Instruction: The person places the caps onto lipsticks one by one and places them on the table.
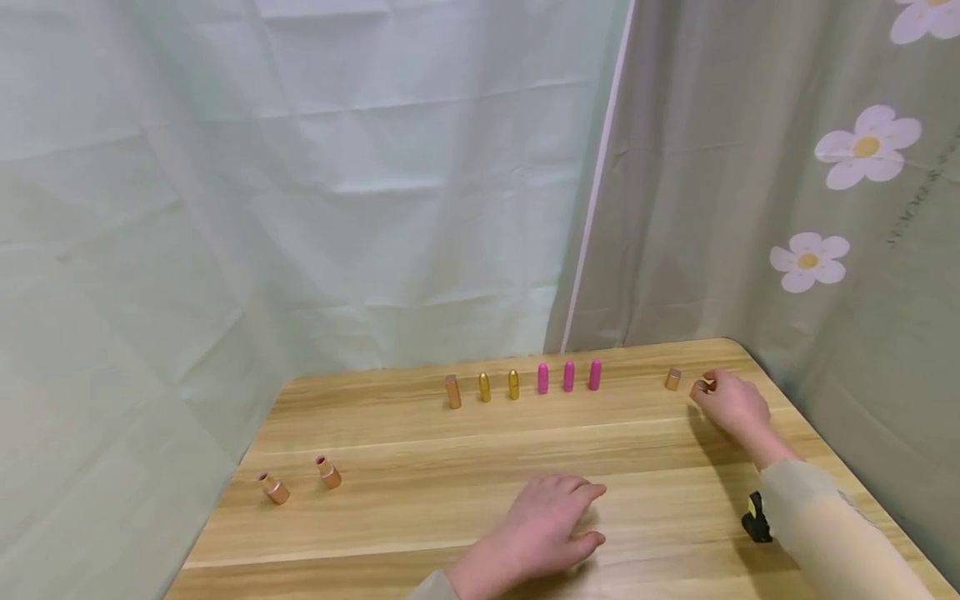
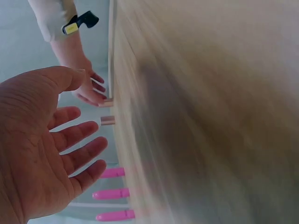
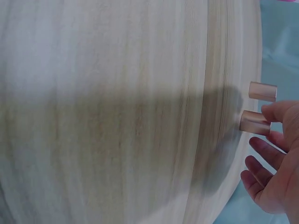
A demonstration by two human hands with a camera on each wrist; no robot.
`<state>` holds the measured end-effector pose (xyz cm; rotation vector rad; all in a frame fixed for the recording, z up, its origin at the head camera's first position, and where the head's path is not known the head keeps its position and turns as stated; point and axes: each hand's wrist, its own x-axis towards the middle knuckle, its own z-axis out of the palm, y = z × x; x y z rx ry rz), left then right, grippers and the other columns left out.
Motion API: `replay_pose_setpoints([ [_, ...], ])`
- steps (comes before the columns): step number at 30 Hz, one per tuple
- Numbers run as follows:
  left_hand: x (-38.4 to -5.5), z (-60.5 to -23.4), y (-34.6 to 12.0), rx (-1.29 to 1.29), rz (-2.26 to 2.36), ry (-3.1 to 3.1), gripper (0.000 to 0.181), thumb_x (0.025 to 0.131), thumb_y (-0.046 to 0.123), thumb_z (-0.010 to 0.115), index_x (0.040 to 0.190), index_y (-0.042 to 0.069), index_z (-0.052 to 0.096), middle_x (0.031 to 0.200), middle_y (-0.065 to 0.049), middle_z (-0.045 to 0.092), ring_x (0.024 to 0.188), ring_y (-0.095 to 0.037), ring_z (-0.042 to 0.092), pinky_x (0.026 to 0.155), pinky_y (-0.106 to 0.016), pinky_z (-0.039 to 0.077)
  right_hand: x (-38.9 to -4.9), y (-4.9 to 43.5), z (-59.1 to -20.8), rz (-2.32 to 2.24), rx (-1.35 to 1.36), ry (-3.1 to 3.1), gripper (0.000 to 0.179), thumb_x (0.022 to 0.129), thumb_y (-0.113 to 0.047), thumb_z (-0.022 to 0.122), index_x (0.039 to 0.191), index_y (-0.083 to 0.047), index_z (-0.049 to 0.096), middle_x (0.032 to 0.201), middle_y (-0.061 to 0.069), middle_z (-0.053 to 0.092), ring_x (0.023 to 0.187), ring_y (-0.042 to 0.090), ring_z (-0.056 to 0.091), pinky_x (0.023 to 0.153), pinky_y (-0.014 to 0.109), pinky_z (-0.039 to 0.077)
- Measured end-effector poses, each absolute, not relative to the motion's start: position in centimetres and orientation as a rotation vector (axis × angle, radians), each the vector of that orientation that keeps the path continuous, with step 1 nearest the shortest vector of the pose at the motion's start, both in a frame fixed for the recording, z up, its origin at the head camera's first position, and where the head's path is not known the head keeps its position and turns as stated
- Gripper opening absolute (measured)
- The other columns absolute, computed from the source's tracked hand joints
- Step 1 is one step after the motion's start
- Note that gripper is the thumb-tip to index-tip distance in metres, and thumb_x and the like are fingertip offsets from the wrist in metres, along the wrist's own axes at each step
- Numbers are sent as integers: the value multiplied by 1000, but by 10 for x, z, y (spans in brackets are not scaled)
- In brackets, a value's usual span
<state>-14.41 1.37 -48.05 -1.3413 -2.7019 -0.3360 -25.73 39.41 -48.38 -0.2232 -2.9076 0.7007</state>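
At the back right of the table, my right hand (image 1: 732, 407) pinches a short rose-gold lipstick cap (image 3: 254, 123) between thumb and forefinger; its other fingers are loosely bent. The cap appears to stand on the table. A second rose-gold cap (image 1: 672, 380) stands just to its left, apart from the hand. My left hand (image 1: 546, 527) hovers above the front middle of the table, fingers spread and relaxed, holding nothing. Two uncapped rose-gold lipsticks (image 1: 328, 472) with dark tips stand at the left.
Along the back edge stand a tall rose-gold tube (image 1: 453, 392), two gold bullet-shaped tubes (image 1: 513, 385) and three magenta tubes (image 1: 568, 377). Curtains (image 1: 375, 208) hang behind and beside the wooden table (image 1: 420, 517). A black strap device (image 1: 756, 518) sits on the right wrist.
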Motion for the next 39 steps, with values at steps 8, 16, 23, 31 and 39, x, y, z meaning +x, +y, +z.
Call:
replay_pose_setpoints([
  [8, -139, -484, 16, -1330, -417, -2713, 53, 98, 47, 65, 143, 21, 57, 135, 8, 61, 123, -11, 56, 101, -34, 47, -259, 391, -484, 693, -257, -2933, 46, 94, -27, 53, 128, 5, 57, 121, 26, 64, 89, 42, 57, 65, 48, 43],
  [16, -137, -485, 14, -1322, -444, -2713, 51, 98, 46, 66, 142, 22, 58, 135, 9, 61, 123, -9, 55, 100, -33, 47, -258, 392, -486, 705, -255, -2910, 30, 92, -23, 56, 111, -1, 61, 104, 17, 65, 83, 36, 56, 62, 42, 40],
  [23, -139, -482, 10, -1300, -426, -2692, 49, 98, 44, 66, 140, 20, 60, 131, 8, 63, 120, -10, 58, 100, -32, 48, -260, 390, -483, 708, -203, -2885, 29, 94, -25, 60, 110, -1, 64, 101, 16, 67, 87, 37, 60, 68, 49, 46],
  [31, -146, -479, -2, -1250, -506, -2695, 47, 98, 41, 67, 139, 18, 60, 134, 7, 63, 123, -12, 58, 102, -36, 48, -255, 375, -473, 771, -46, -2800, 33, 98, -23, 63, 120, 2, 66, 114, 21, 70, 103, 44, 63, 80, 56, 47],
  [39, -152, -477, -19, -1171, -543, -2723, 49, 99, 39, 67, 141, 17, 58, 134, 4, 64, 125, -15, 58, 105, -39, 47, -234, 339, -464, 1033, 52, -2711, 44, 101, -29, 66, 131, 3, 61, 120, 22, 69, 115, 44, 61, 91, 56, 48],
])
